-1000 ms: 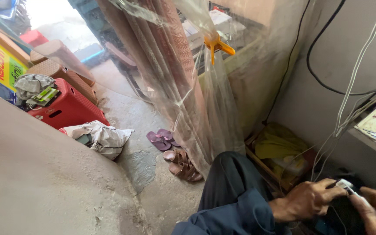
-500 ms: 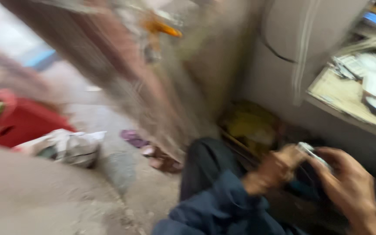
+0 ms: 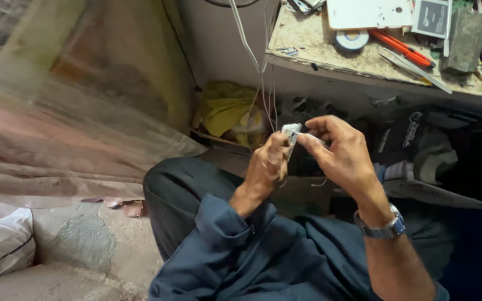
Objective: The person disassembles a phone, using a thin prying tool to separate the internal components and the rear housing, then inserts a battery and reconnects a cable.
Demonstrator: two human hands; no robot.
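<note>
My left hand (image 3: 267,166) and my right hand (image 3: 338,151) meet over my lap, both pinching a small white plastic part (image 3: 291,132) with thin wires running up from it. Thin white wires (image 3: 263,83) hang from the workbench edge down to the part. My left arm wears a dark blue sleeve. A metal wristwatch (image 3: 383,227) sits on my right wrist. My dark trousers (image 3: 179,195) fill the space below the hands.
A cluttered workbench (image 3: 308,42) at upper right holds a tape roll (image 3: 351,40), an orange-handled tool (image 3: 403,50), a white board and metal strips. A yellow bag (image 3: 224,108) lies under it. Translucent netting (image 3: 73,128) drapes at left; a white sack (image 3: 1,242) lies lower left.
The view has swung right and down, away from the red crate and sandals toward the workbench. My hands stay together on the small white part.
</note>
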